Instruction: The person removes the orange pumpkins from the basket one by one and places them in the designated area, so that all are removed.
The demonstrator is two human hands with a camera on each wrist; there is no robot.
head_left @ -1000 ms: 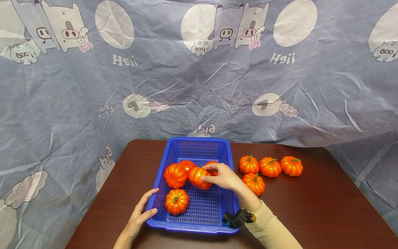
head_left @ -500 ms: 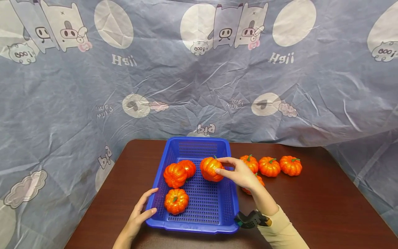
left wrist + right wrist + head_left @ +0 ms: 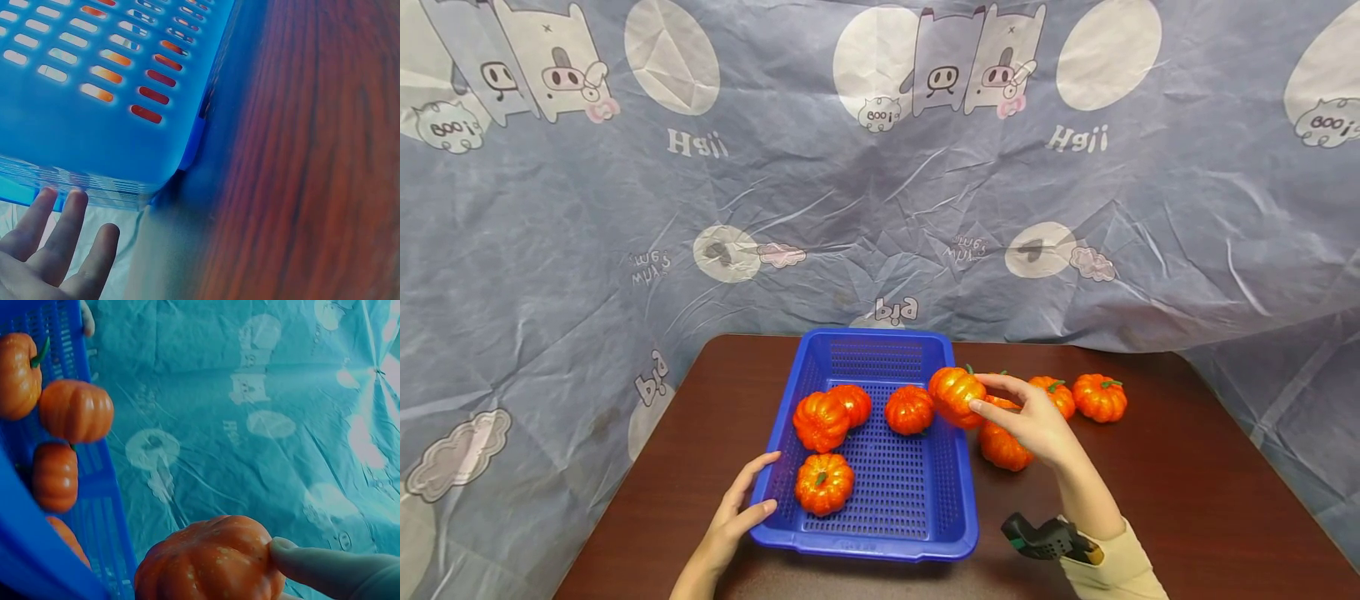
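Between the thumb and fingers of my right hand [image 3: 1033, 421] is a small orange pumpkin [image 3: 955, 395], held over the right rim of a blue plastic basket [image 3: 850, 546]. In the right wrist view this pumpkin [image 3: 209, 562] fills the bottom, a fingertip pressed against its side. My left hand [image 3: 730, 521] rests at the basket's left rim with its fingers extended; the left wrist view shows these fingers [image 3: 65, 228] beside the slotted wall. Several pumpkins lie in the basket: one near the front [image 3: 824, 483], a touching pair at left, and a single pumpkin [image 3: 909, 410] at right.
Right of the basket on the dark wooden table [image 3: 1187, 500] are several more pumpkins, including one at the far right [image 3: 1100, 397] and another nearer [image 3: 1003, 447], partly behind my right hand. A grey printed cloth [image 3: 880, 208] hangs behind the table.
My right hand has carried the pumpkin rightward from the basket's middle to above its right rim, uncovering another pumpkin inside. My left hand has stayed at the left rim.
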